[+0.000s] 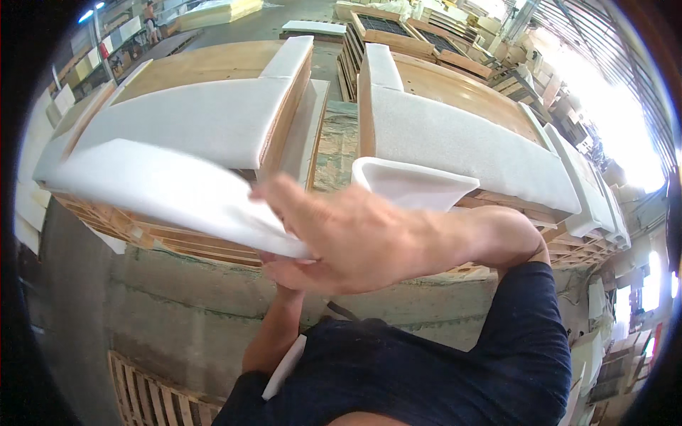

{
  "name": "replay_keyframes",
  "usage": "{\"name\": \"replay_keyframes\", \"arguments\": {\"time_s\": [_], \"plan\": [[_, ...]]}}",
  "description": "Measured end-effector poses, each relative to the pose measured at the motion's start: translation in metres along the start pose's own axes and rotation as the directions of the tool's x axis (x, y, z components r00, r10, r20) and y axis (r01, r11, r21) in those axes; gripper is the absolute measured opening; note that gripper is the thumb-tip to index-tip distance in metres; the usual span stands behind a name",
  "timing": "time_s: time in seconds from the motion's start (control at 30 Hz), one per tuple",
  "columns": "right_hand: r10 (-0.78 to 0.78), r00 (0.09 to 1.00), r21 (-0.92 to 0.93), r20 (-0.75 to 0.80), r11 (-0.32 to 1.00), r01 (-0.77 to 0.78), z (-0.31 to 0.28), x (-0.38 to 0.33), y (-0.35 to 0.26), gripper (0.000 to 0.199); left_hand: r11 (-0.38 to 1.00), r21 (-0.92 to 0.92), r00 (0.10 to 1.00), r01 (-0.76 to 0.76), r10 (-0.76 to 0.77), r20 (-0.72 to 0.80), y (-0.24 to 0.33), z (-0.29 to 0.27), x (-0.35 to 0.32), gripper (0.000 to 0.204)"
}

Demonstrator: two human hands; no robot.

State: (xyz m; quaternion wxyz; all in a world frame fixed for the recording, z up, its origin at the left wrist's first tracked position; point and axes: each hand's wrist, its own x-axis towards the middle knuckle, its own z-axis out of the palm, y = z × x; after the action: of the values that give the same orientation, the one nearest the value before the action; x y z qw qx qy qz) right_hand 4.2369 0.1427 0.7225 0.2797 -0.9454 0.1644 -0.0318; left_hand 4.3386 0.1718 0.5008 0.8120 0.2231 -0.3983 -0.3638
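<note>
A long white foam sheet [163,192] stretches from my hands to the left, over the front of a foam-topped wooden frame [192,106]; its edge is blurred. My left hand [284,275] is closed on the sheet's near end, partly hidden behind my right hand. My right hand [341,234] reaches across from the right, with its fingers at the sheet's edge. Motion smears those fingers, so their grip is unclear. Just beyond the right wrist, a curved white foam flap [415,186] hangs at the front of a second foam-covered frame [462,135].
A gap with a worn floor [335,145] separates the two frames. More covered frames [586,188] continue at the right. Stacked wooden frames [387,28] stand at the back. A slatted wooden pallet [153,394] lies at the lower left. A white strip [285,367] shows beside my left arm.
</note>
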Motion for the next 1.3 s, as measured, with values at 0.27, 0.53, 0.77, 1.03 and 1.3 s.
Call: {"name": "replay_keyframes", "arguments": {"time_s": [0.27, 0.53, 0.77, 1.03, 1.3], "plan": [[-0.112, 0.888, -0.376, -0.445, 0.924, -0.072, -0.101, 0.044, -0.016, 0.062, 0.965, 0.246, 0.991, -0.09, 0.062, 0.121, 0.012, 0.035, 0.099, 0.074], [0.453, 0.645, -0.148, -0.616, 0.738, -0.659, -0.163, 0.098, 0.08, 0.086, 0.947, 0.234, 0.973, 0.219, -0.229, 0.018, -0.04, 0.023, 0.098, 0.078], [0.525, 0.597, -0.1, -0.606, 0.694, -0.713, -0.201, 0.142, 0.185, 0.038, 0.905, 0.133, 0.914, 0.405, -0.398, -0.076, -0.078, 0.028, 0.093, 0.097], [0.573, 0.69, -0.028, -0.441, 0.76, -0.649, -0.196, 0.191, 0.305, 0.06, 0.798, 0.001, 0.792, 0.603, -0.599, -0.117, -0.091, 0.049, 0.109, 0.111], [0.564, 0.812, -0.085, -0.15, 0.811, -0.579, -0.181, 0.205, 0.339, 0.08, 0.788, 0.032, 0.785, 0.615, -0.608, -0.119, -0.089, 0.068, 0.112, 0.097]]}}
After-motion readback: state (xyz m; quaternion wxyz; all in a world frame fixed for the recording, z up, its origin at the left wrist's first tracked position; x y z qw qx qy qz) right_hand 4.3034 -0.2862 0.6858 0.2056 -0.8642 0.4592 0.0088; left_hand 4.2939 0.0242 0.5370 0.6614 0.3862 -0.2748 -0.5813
